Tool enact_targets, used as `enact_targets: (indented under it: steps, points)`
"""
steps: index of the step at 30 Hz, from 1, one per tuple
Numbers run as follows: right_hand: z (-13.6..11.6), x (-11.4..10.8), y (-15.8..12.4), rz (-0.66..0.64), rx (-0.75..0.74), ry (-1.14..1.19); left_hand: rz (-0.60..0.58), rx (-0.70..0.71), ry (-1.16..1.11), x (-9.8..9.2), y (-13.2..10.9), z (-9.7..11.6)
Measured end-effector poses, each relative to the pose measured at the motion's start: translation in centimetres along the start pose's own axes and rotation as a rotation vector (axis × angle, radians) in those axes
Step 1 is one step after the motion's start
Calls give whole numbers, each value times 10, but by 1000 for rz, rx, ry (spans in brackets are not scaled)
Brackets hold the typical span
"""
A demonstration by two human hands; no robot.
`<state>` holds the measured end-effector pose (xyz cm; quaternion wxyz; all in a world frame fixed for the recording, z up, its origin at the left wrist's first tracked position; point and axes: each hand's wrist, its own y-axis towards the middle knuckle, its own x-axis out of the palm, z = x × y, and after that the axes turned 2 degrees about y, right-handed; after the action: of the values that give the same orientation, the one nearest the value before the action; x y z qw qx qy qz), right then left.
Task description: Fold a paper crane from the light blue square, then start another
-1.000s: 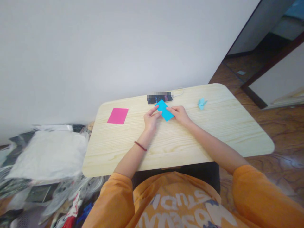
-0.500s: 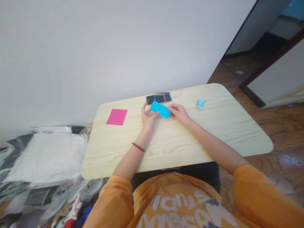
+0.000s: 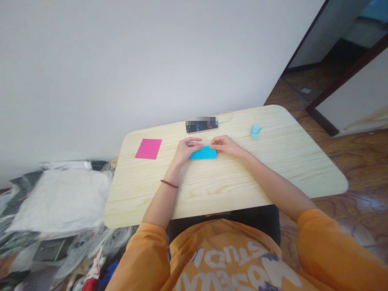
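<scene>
The blue paper strip (image 3: 203, 153) lies flat on the pale wood bench (image 3: 230, 194); the half-closed right hand (image 3: 226, 146) pins its upper edge with the fingertips; the loosely curled left hand (image 3: 185, 150) hovers at its left end, contact unclear; a pink paper sheet (image 3: 148, 148) lies aside.

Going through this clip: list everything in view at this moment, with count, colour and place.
Table: one, pale wood, in front of the person
Blue paper: one, bright blue, on the table between the hands
Pink paper: one, pink, on the table's left side
Phone: one, dark, at the table's far edge, partly blurred
Cable: one, white, running from the phone
Paper crane: one, pale blue, on the table's right side
White bag: one, white, on the heap left of the table
Floor: wood, brown, right of the table
Wall: white, behind the table
Bracelet: one, dark red, on the left wrist
Sweatshirt: one, orange, on the person
Left hand: one, on the blue paper
Right hand: one, on the blue paper
</scene>
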<state>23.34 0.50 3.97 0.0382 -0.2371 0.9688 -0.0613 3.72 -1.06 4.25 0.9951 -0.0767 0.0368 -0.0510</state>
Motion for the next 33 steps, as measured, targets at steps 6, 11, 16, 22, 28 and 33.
enact_targets:
  steps: [6,11,16,22,28,33]
  points:
    - [3,4,1,104,-56,19,-57,29,46,7,-1,-5]
    - [1,3,0,78,-42,20,-38,30,36,15,-1,-7]
    - [2,0,0,100,-18,63,1,-15,22,13,1,-6]
    - [3,-3,1,131,23,88,-16,-25,31,7,3,-7]
    - [-1,-1,0,161,19,73,-60,11,76,10,2,-8]
    - [0,-1,-1,175,0,79,-23,-13,85,16,1,-9]
